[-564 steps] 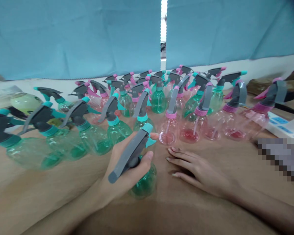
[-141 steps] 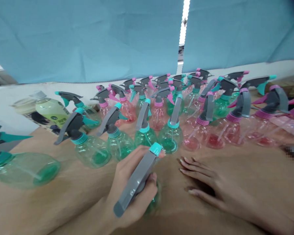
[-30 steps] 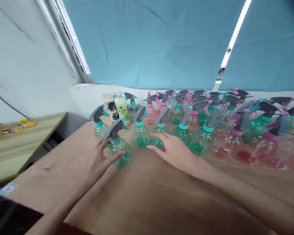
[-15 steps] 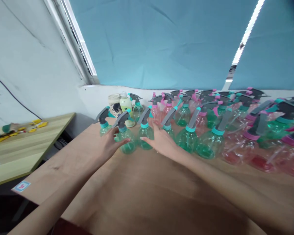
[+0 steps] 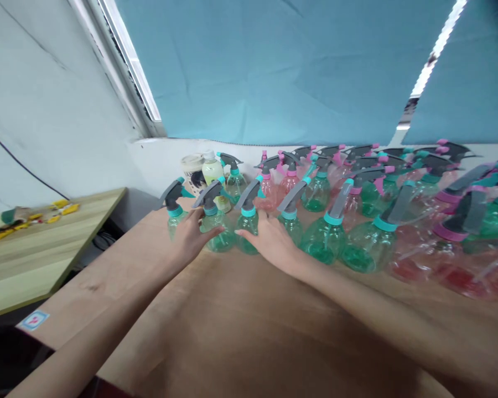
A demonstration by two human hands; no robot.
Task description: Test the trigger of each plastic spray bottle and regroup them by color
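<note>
Many small spray bottles stand in rows on a brown table (image 5: 249, 331): green ones with grey and teal triggers at the left, pink ones (image 5: 415, 260) at the right. My left hand (image 5: 191, 237) cups the near side of one green bottle (image 5: 216, 229) in the front row, thumb and fingers spread against its body. My right hand (image 5: 274, 240) lies flat with fingers apart against the neighbouring green bottle (image 5: 248, 232). Another green bottle (image 5: 173, 213) stands alone just left of my left hand.
A cream drink bottle (image 5: 209, 168) and a printed cup (image 5: 192, 171) stand behind the front bottles by the white sill. A blue curtain (image 5: 274, 66) hangs behind. A lower wooden desk (image 5: 33, 243) with yellow bits lies to the left, past the table's edge.
My left hand has pushed the green bottle away from me into the front row beside the others. My right hand slid left to the neighbouring bottle. The view has turned slightly.
</note>
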